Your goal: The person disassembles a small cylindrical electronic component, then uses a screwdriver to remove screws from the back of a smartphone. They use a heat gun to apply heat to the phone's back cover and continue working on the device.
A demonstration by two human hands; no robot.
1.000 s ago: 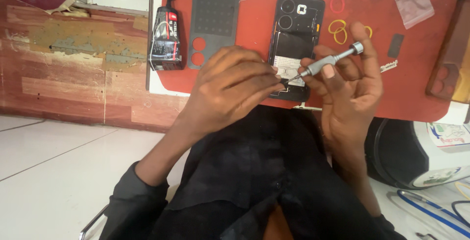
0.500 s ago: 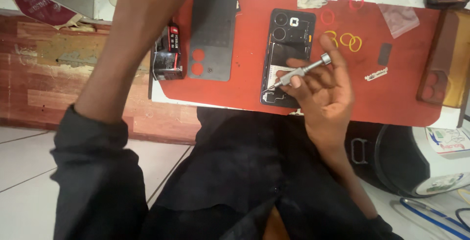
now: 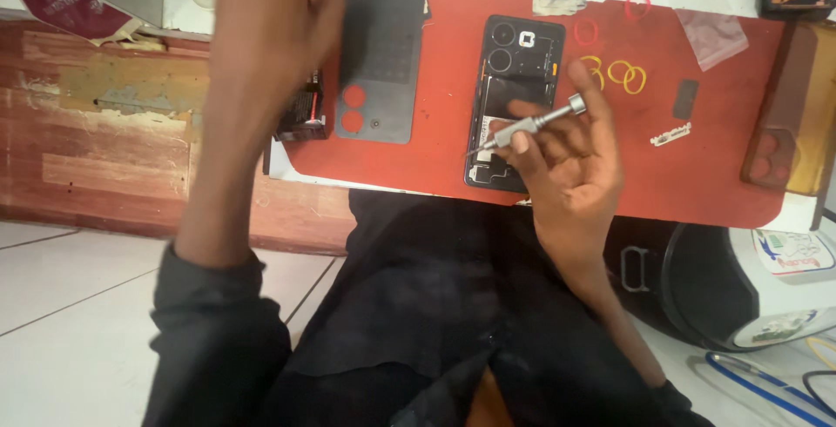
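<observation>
My right hand (image 3: 575, 166) grips a thin silver screwdriver (image 3: 540, 120), whose tip rests on the lower part of an opened black phone (image 3: 522, 53). The phone lies back-up on a red mat (image 3: 418, 157), its camera rings and inner parts exposed. My left hand (image 3: 279, 18) is lifted high over the mat's left end, blurred, with its fingers at the top edge of the view. It partly covers a grey phone back cover (image 3: 387, 35) lying left of the phone. Whether the left hand holds anything cannot be told.
Yellow rubber rings (image 3: 623, 73), red rings (image 3: 586, 31), a small black piece (image 3: 685, 99) and a small white metal part (image 3: 670, 135) lie right of the phone. A dark bottle (image 3: 300, 114) sits at the mat's left edge, a brown phone case (image 3: 788, 122) at its right.
My left hand left the phone and rose up and to the left over the back cover. The right hand keeps the screwdriver on the phone, shifted slightly.
</observation>
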